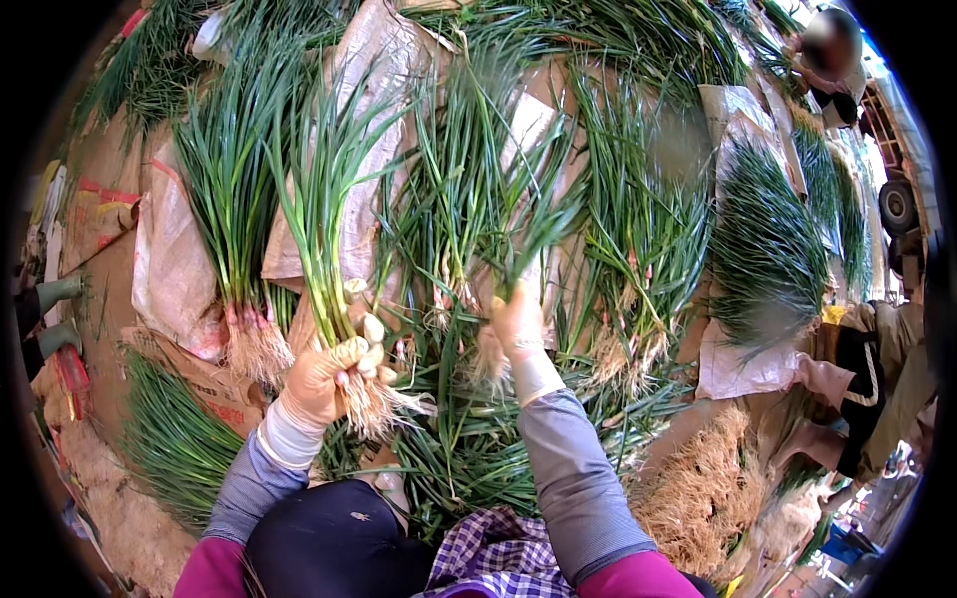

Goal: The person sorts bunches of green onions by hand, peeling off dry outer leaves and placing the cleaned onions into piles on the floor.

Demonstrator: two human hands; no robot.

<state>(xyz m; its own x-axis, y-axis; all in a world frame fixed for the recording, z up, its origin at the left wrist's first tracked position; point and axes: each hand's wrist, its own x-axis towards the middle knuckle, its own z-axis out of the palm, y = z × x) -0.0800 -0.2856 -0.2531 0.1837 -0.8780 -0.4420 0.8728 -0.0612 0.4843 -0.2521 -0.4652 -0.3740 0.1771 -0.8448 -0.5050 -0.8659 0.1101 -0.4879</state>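
My left hand (331, 377), in a pale glove, is closed round the lower stems of a bunch of green garlic (321, 249). The leaves stand up and away from me, and the stringy pale roots hang below my fingers. To the right, my right hand (520, 321), also gloved, closes on a smaller bunch of green garlic (543, 231). Its leaves are smeared by motion, and blurred roots show beside the wrist. Just beyond the hands lie loose green garlic plants (454, 189). At the left rests a thick bundle (234, 199) with pinkish stem ends and roots toward me.
Woven sacks (374, 130) lie under the plants. More green plants (179, 429) are heaped at the near left, and a root-covered pile (698, 488) at the near right. Another person (877, 379) is at the right edge, one (832, 60) at the far right. Gloved hands (60, 314) show at left.
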